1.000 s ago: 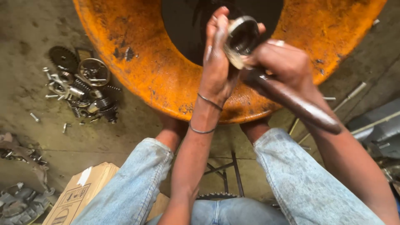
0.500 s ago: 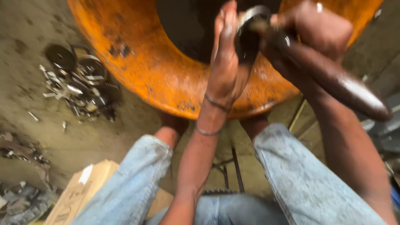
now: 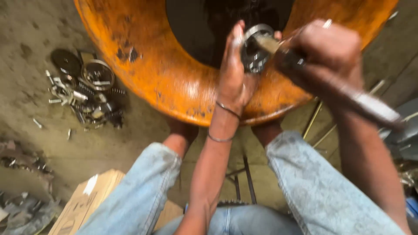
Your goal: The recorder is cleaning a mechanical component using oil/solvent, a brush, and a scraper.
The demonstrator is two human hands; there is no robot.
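Left hand (image 3: 233, 72) grips a round metal bearing (image 3: 254, 48) in its fingertips; right hand (image 3: 324, 52) clenches a long metal tool (image 3: 348, 93), tip inside the ring. Mid-prying; wants steady leverage.

Metal ring (image 3: 256, 48) between both hands, tool-struck.

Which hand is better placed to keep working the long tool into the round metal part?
Right, likely. The right hand already grips the long metal tool, its tip at the round metal ring part. The left hand is occupied steadying that part over the orange drum.
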